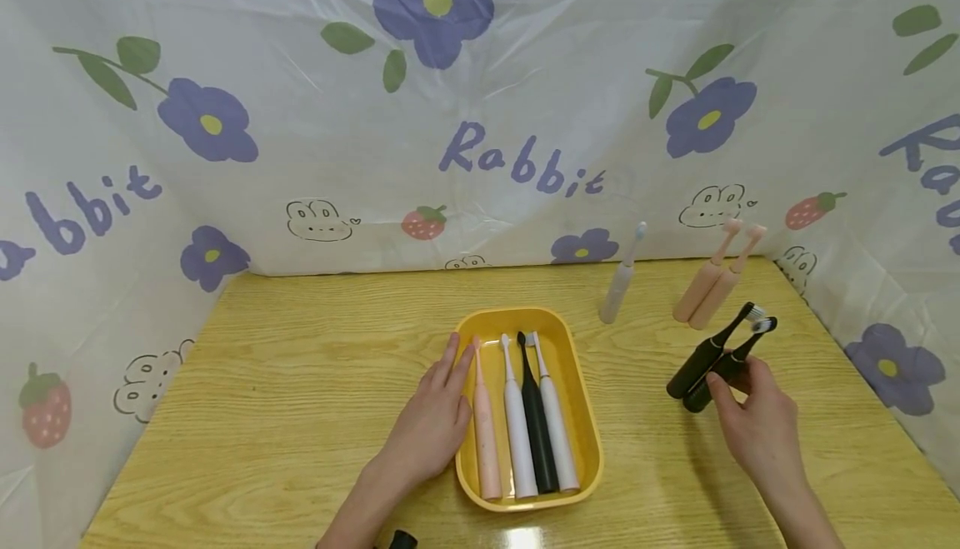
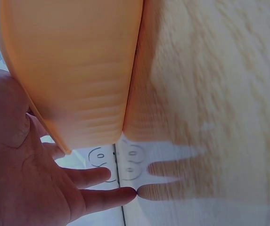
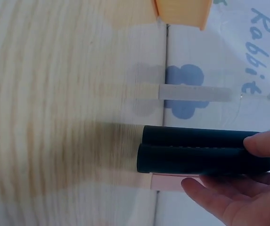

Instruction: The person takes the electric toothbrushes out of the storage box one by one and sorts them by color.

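Note:
Two black electric toothbrushes stand side by side at the right of the table in the head view. My right hand (image 1: 765, 420) grips the nearer black toothbrush (image 3: 196, 159) around its handle, thumb on one side and fingers on the other. The farther black toothbrush (image 1: 694, 370) is right beside it. My left hand (image 1: 431, 416) lies with straight fingers along the left rim of a yellow tray (image 1: 597, 441). Inside the tray lie a pink toothbrush (image 1: 487, 445), a white toothbrush (image 1: 519, 441), a black toothbrush (image 1: 537, 428) and another white toothbrush (image 1: 558, 441).
Behind the black pair stand two pink electric toothbrushes (image 1: 718, 295). A pale grey toothbrush (image 1: 617, 293) stands upright to their left. The wood-grain table (image 1: 315, 366) backs onto a patterned cloth (image 1: 495, 216). A small black object (image 1: 402, 540) shows at the bottom edge.

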`<move>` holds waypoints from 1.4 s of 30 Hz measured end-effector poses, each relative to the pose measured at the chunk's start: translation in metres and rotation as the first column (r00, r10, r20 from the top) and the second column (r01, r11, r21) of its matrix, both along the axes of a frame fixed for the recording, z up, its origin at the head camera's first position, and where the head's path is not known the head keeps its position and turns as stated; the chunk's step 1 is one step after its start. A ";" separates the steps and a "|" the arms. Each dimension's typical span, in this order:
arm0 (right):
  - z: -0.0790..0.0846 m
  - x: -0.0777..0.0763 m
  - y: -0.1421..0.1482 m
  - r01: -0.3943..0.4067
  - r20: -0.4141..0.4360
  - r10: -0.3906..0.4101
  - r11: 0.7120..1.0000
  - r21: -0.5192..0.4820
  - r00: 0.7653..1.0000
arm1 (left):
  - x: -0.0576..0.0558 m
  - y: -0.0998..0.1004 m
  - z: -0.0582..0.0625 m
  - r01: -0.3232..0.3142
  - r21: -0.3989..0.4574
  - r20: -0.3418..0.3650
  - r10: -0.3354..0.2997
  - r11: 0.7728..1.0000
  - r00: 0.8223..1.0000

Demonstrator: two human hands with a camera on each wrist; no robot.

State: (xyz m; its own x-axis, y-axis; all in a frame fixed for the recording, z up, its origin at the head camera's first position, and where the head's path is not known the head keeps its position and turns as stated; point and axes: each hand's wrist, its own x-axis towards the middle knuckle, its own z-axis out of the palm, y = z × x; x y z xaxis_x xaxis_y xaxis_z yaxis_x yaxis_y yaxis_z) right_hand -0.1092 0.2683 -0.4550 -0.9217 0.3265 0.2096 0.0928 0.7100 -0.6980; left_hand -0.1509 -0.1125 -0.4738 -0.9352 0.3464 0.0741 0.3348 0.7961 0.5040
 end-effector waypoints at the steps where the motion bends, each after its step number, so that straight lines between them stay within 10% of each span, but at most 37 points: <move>1: 0.000 0.000 0.001 -0.003 0.001 0.003 1.000 0.000 1.000 | 0.000 0.000 0.000 -0.001 0.001 0.001 0.001 1.000 1.000; 10: 0.027 0.017 -0.001 0.064 0.048 -0.068 0.996 0.069 0.997 | -0.001 0.001 0.001 0.001 0.004 0.002 -0.001 1.000 1.000; 17: 0.057 0.031 -0.024 0.102 -0.110 -0.080 0.973 0.208 0.991 | 0.001 0.000 0.003 -0.002 -0.006 0.005 0.002 1.000 1.000; 22: 0.067 0.035 -0.044 0.074 -0.324 0.026 0.953 0.295 0.946 | 0.001 0.000 0.003 0.004 -0.002 0.009 -0.004 1.000 1.000; 28: 0.063 0.026 -0.073 -0.173 -0.391 0.282 0.941 0.291 0.876 | 0.000 0.000 0.004 0.001 -0.003 0.006 -0.001 1.000 1.000; 33: 0.052 0.016 -0.104 -0.480 -0.304 0.503 0.864 0.153 0.809 | -0.001 0.000 0.005 0.004 -0.001 -0.006 -0.004 1.000 1.000; 36: 0.048 0.012 -0.122 -0.658 -0.196 0.631 0.739 -0.142 0.751 | -0.002 0.000 0.006 0.012 -0.001 -0.021 -0.012 1.000 1.000; 39: 0.042 0.005 -0.137 -0.698 -0.096 0.728 0.598 -0.394 0.679 | -0.002 0.000 0.006 0.015 -0.005 -0.036 -0.015 1.000 0.999; 42: 0.032 -0.006 -0.151 -0.668 -0.004 0.772 0.548 -0.504 0.636 | -0.002 -0.001 0.005 0.015 -0.002 -0.041 -0.015 1.000 0.999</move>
